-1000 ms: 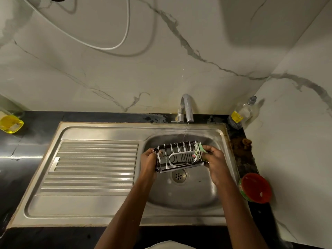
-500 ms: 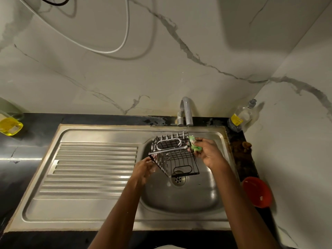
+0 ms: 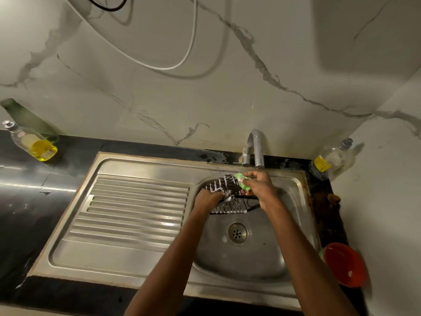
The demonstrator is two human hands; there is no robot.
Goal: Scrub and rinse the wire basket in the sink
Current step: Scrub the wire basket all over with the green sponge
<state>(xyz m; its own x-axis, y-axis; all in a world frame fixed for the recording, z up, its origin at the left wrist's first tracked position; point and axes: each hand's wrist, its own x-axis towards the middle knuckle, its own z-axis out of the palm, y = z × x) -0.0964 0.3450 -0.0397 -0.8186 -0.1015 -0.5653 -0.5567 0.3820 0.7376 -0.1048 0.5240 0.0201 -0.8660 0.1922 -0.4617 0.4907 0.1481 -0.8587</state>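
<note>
Wire basket held tilted over the sink bowl, just in front of the tap, above the drain. Left hand fingers curl round its left rim — right hand pinches a green sponge against the far top edge. Suds on the wires. Likely light, stiff, slippery when soapy — best gripped at the rim frame, not the thin mesh.
</note>
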